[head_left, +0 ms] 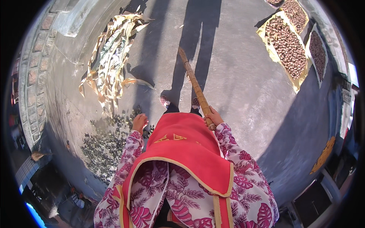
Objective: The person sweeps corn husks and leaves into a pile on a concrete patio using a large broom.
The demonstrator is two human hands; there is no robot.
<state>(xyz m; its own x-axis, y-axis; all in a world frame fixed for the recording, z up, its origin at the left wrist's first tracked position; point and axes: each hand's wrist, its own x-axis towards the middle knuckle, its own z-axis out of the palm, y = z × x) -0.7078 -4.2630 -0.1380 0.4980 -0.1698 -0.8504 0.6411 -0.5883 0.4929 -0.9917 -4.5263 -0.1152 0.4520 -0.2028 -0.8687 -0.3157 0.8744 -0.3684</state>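
pole (194, 83) centre frame, slanting up from right hand (213, 118), fingers clenched round its lower end | left hand (139, 122) loosely curled, holding nothing | dark bits (106, 144) lower left | husks (112, 57) upper left | nut mats (287, 47) upper right

Pale dried husks (112, 57) lie heaped on the concrete ground (235, 87) — small dark pieces (104, 146) scattered below them. Brown nuts dry on yellow sheets (288, 47) at upper right.
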